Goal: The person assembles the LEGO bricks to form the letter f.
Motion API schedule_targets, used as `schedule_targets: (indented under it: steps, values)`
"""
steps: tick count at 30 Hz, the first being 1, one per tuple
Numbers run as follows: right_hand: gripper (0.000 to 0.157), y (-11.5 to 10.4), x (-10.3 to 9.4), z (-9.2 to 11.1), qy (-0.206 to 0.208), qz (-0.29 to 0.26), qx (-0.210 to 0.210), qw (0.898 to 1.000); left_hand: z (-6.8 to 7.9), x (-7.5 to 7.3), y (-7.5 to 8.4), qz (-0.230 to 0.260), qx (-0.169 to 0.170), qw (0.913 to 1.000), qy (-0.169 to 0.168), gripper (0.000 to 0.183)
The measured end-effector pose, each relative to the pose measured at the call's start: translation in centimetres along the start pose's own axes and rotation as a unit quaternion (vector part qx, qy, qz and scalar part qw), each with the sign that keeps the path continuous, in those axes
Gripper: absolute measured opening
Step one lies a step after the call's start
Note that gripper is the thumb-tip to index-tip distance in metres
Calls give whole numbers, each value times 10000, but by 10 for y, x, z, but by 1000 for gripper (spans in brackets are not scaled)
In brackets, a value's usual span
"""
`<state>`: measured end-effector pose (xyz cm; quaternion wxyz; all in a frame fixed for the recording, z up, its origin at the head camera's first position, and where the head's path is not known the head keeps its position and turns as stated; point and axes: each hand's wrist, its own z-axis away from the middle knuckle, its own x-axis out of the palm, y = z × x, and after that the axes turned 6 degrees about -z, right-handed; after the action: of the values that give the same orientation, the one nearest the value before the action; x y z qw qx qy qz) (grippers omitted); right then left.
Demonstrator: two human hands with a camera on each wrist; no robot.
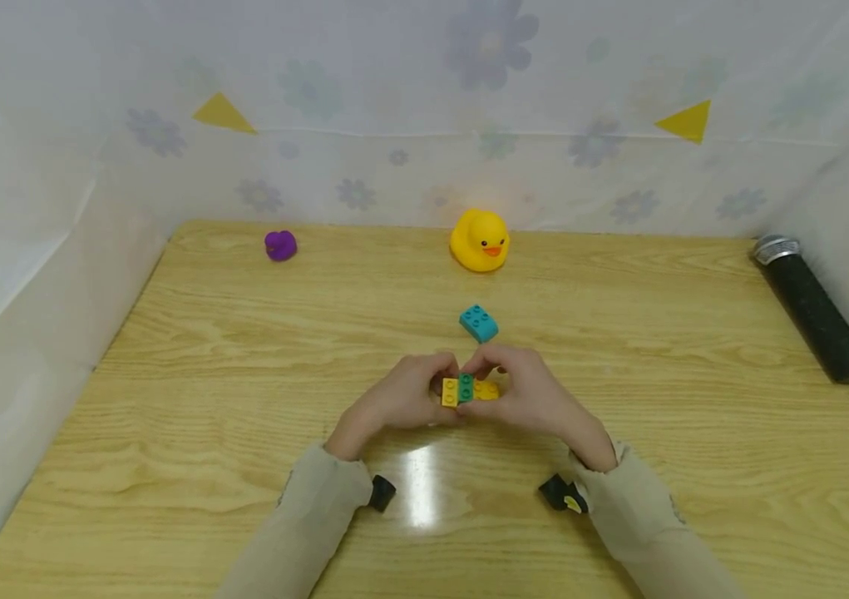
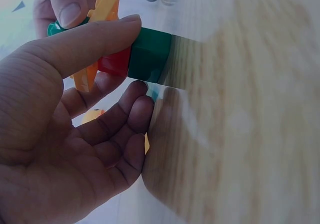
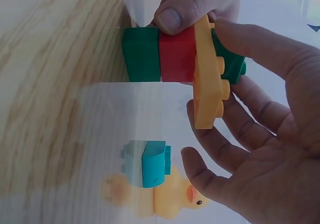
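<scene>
A small brick stack stands on the table between both hands. Its lower green brick (image 3: 142, 56) touches the tabletop, with a red brick (image 3: 177, 56) over it. Across that lies a yellow-orange plate (image 3: 205, 88), its studs upward and its ends overhanging. On top sits another green brick (image 1: 465, 388). My left hand (image 1: 412, 393) pinches the stack at the red brick, the thumb lying across it. My right hand (image 1: 532, 391) holds the upper green brick between thumb and fingers, its other fingers spread loosely. Just beyond the hands lies a teal brick (image 1: 478, 323) with a rounded side.
A yellow rubber duck (image 1: 480, 241) stands at the back middle of the table (image 1: 207, 399), and a small purple duck (image 1: 280, 245) at the back left. Along the right edge lies a black microphone (image 1: 813, 308). White flowered sheeting (image 1: 394, 100) walls the back and sides.
</scene>
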<state>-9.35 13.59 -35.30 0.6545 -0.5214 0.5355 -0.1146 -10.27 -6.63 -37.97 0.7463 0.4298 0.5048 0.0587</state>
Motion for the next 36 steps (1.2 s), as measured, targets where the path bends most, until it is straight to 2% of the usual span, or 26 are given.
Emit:
schedule_targets:
  steps: [15,25,36]
  values:
    - [29,-1,0,0,20,-45,215,9998,1,-1,1,-2,6,10000,-4,34]
    - [28,-2,-3,0,-148,-166,379,9990,2,-1,4,21,-35,10000,-19,35]
    - [31,-2,-4,1,-282,-75,286,9992,1,0,3,-52,-10,10000,6,35]
